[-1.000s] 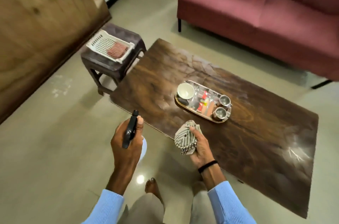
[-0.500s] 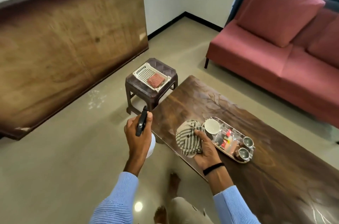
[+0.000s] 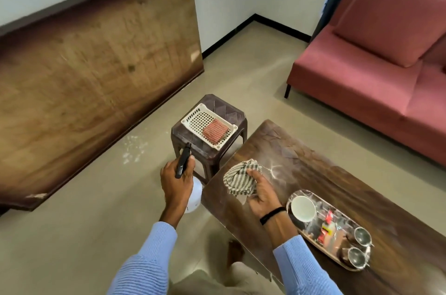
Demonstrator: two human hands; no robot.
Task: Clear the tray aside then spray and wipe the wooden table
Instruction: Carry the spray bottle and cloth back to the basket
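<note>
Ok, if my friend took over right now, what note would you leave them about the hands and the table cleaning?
Left hand: grips the spray bottle, off the table's corner.
Right hand: grips the striped cloth over the wooden table, near its corner; I cannot tell if the cloth touches it.
The tray, holding a white cup and two steel cups, sits on the table.
Done: bottle and cloth in hand.
Left: move the tray aside, spray, wipe.
</note>
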